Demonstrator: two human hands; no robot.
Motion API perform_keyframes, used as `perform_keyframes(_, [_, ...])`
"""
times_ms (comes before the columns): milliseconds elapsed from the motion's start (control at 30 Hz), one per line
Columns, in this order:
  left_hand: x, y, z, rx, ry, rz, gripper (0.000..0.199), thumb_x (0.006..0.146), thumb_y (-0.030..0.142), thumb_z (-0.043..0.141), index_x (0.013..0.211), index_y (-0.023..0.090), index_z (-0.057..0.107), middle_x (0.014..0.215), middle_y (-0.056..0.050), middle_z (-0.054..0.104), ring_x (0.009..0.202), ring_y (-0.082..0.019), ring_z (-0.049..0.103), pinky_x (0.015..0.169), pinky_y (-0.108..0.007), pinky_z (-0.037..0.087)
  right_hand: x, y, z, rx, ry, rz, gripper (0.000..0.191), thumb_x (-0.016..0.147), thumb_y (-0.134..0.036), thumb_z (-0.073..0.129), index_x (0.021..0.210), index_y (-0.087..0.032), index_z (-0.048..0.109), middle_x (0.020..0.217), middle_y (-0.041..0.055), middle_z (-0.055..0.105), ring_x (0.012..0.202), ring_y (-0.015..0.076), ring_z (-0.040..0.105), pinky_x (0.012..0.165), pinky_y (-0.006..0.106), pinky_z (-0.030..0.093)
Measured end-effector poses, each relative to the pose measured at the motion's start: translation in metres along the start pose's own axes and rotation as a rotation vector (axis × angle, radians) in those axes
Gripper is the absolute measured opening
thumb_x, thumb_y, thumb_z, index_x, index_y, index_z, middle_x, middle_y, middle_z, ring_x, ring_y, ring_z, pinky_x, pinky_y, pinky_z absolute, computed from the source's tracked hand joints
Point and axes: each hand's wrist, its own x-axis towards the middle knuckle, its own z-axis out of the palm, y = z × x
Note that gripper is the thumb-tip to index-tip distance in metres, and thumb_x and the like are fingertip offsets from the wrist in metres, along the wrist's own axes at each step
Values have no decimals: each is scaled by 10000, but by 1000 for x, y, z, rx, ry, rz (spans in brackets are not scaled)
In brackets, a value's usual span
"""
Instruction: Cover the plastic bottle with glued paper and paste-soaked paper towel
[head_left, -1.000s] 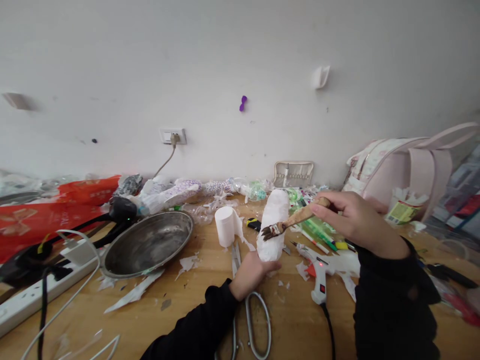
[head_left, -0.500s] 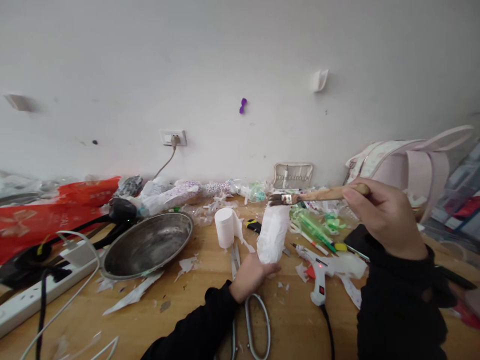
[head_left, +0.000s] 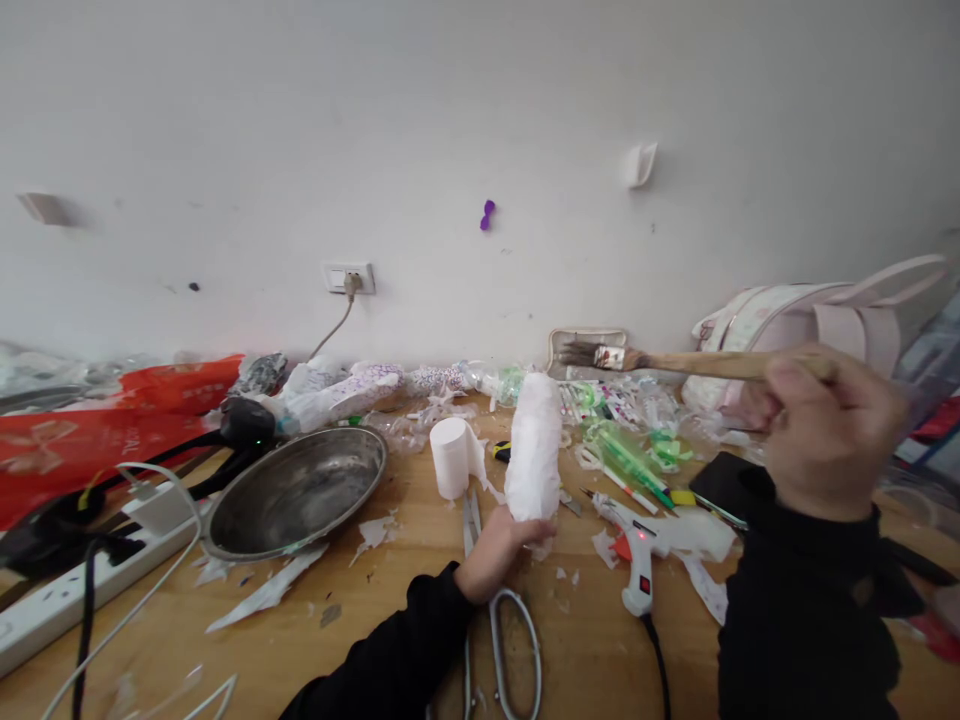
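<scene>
My left hand (head_left: 504,548) grips the bottom of a white, paper-wrapped oblong shape (head_left: 534,450), which stands nearly upright over the table. My right hand (head_left: 836,425) is closed round the wooden handle of a brush (head_left: 697,364). The brush lies level in the air, its dark bristles pointing left, above and to the right of the white shape and apart from it. A white paper roll (head_left: 450,458) with a loose end stands left of the shape. Large scissors (head_left: 516,650) lie below my left hand, partly hidden by it.
A metal pan (head_left: 296,495) and a power strip (head_left: 56,605) are at the left. A white glue gun (head_left: 640,550) with a black cord lies at the right. Plastic scraps, a red bag (head_left: 82,440) and a pale backpack (head_left: 787,315) line the wall.
My right hand has moved right with the brush, whose bristles have risen away from the top of the white shape. The white shape has shifted slightly left and stands straighter.
</scene>
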Motion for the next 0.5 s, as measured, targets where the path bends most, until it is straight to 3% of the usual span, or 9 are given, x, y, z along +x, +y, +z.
perform_keyframes(67, [-3, 1, 0, -148, -101, -18, 234, 589, 334, 591, 698, 128, 575, 672, -30, 548, 618, -147, 464, 606, -289, 324, 2, 1, 1, 222, 125, 13, 281, 774, -180, 458, 502, -234, 416, 492, -24, 299, 398, 116, 303, 404, 304, 211])
perform_keyframes(133, [-6, 4, 0, -295, -225, -30, 294, 566, 421, 544, 632, 135, 537, 636, -30, 513, 573, -136, 463, 571, -287, 320, 4, 3, 5, 360, 160, 49, 262, 741, -190, 475, 484, -230, 436, 497, -26, 288, 377, 102, 281, 371, 298, 169])
perform_keyframes(300, [-8, 10, -7, -555, -440, -18, 382, 460, 523, 556, 488, 185, 379, 493, 41, 363, 436, -83, 366, 474, -261, 292, 7, 13, 20, 514, 49, 161, 253, 715, -226, 527, 478, -212, 439, 485, -41, 316, 363, 75, 281, 354, 264, 144])
perform_keyframes(500, [-8, 15, -16, -704, -496, 55, 563, 420, 564, 608, 410, 194, 184, 379, 84, 193, 338, -48, 245, 413, -225, 256, -3, 27, 46, 437, -143, 217, 259, 764, -246, 496, 528, -207, 397, 431, -72, 324, 353, 70, 308, 361, 230, 189])
